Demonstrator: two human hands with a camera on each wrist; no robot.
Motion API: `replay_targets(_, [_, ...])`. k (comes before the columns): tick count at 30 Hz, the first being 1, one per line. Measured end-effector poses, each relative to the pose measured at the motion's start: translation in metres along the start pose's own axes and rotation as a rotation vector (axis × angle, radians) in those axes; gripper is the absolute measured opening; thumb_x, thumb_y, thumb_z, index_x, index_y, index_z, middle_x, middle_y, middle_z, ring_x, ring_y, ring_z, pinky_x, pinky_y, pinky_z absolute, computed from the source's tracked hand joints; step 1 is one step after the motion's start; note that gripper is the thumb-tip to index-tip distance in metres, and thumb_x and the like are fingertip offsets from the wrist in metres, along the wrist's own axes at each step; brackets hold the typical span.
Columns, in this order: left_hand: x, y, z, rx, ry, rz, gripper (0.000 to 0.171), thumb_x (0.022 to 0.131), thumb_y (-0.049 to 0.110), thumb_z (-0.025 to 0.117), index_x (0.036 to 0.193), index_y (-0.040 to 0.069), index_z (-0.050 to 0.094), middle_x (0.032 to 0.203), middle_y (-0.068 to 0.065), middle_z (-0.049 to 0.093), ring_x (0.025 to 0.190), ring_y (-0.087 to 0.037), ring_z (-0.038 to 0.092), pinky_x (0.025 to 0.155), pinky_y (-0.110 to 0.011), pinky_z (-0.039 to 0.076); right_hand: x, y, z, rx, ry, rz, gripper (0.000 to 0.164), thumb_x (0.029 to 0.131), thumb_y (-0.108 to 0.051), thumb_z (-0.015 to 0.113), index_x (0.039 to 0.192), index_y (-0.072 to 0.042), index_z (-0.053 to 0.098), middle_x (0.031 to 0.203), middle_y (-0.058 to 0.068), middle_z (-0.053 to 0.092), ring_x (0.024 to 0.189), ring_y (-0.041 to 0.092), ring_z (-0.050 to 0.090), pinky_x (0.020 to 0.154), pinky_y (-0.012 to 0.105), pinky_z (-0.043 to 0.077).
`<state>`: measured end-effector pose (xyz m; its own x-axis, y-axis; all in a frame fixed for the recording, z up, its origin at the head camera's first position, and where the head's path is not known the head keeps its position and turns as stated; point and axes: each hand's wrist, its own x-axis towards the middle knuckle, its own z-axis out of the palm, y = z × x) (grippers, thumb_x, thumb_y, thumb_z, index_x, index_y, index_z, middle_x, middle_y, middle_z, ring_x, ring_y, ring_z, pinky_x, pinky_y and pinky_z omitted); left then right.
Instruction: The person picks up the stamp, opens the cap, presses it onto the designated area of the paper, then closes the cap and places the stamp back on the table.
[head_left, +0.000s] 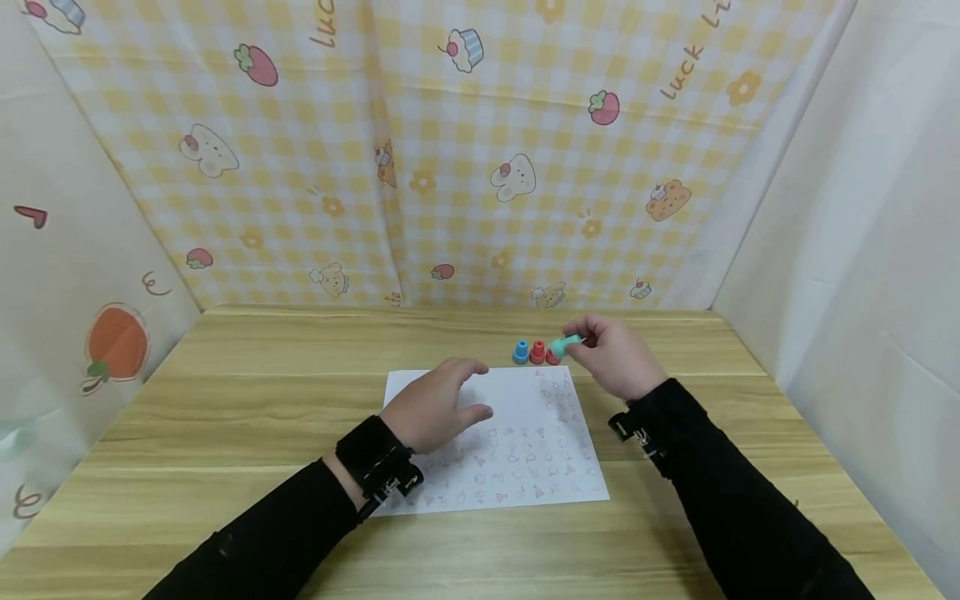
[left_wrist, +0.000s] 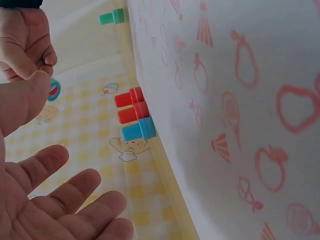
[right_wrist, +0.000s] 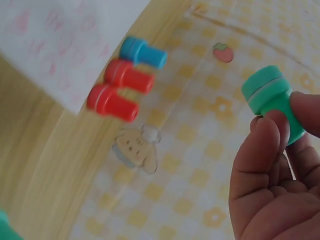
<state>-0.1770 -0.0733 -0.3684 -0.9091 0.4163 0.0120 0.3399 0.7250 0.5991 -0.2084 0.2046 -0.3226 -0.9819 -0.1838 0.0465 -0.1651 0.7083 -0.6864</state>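
Observation:
My right hand (head_left: 615, 354) pinches a green self-inking toy stamp (right_wrist: 275, 95) by its narrow handle, between thumb and fingers. In the left wrist view its round end shows a red mark inside a teal rim. My left hand (head_left: 438, 408) is held over a white sheet of paper (head_left: 480, 392), fingers spread and nothing in them. Red stamped prints of fruit, rackets and shuttlecocks cover much of the sheet. Just past its far edge stand a blue stamp (head_left: 521, 353) and two red stamps, one (right_wrist: 129, 76) beside the blue and the other (right_wrist: 112, 103) at the end.
Another green stamp (left_wrist: 112, 17) stands apart on the table, hidden behind my right hand in the head view. The wooden table (head_left: 300, 350) ends at a yellow checked cloth (head_left: 450, 208), with white cloth (head_left: 847, 250) at the sides.

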Motion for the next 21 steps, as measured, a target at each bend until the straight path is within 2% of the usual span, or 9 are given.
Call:
replay_targets(4, [0.001,-0.002,0.000,0.036,0.000,0.000,0.057,0.099,0.036,0.075,0.148,0.013,0.055,0.154,-0.006,0.055,0.137,-0.026,0.059,0.115,-0.047,0.048,0.011,0.008,-0.007,-0.085,-0.052,-0.001,0.027,0.106,-0.011,0.059,0.129,0.002,0.066,0.119,0.017,0.073,0.105,0.029,0.067,0.089,0.038,0.053])
replay_targets(10, [0.001,-0.004,0.000,0.046,-0.008,-0.013,0.058,0.100,0.038,0.074,0.149,0.013,0.055,0.154,-0.005,0.055,0.137,-0.024,0.059,0.115,-0.046,0.048,0.031,0.021,-0.010,-0.208,-0.085,0.011,0.024,0.103,-0.006,0.059,0.124,0.003,0.067,0.116,0.019,0.073,0.101,0.030,0.066,0.090,0.042,0.054])
replay_targets(16, [0.001,-0.003,0.000,0.075,-0.003,-0.012,0.057,0.099,0.037,0.075,0.148,0.014,0.056,0.154,-0.004,0.055,0.138,-0.023,0.058,0.116,-0.046,0.048,0.047,0.029,-0.009,-0.278,-0.105,0.075,0.026,0.100,-0.003,0.062,0.124,0.004,0.068,0.117,0.020,0.072,0.096,0.028,0.063,0.086,0.038,0.053])
replay_targets(21, [0.002,-0.005,-0.001,0.129,0.006,0.006,0.059,0.099,0.038,0.075,0.148,0.012,0.056,0.155,-0.006,0.055,0.144,-0.027,0.054,0.119,-0.047,0.044,0.056,0.034,-0.002,-0.317,-0.116,0.082,0.031,0.100,0.001,0.060,0.129,0.005,0.067,0.125,0.023,0.070,0.102,0.030,0.063,0.090,0.039,0.053])
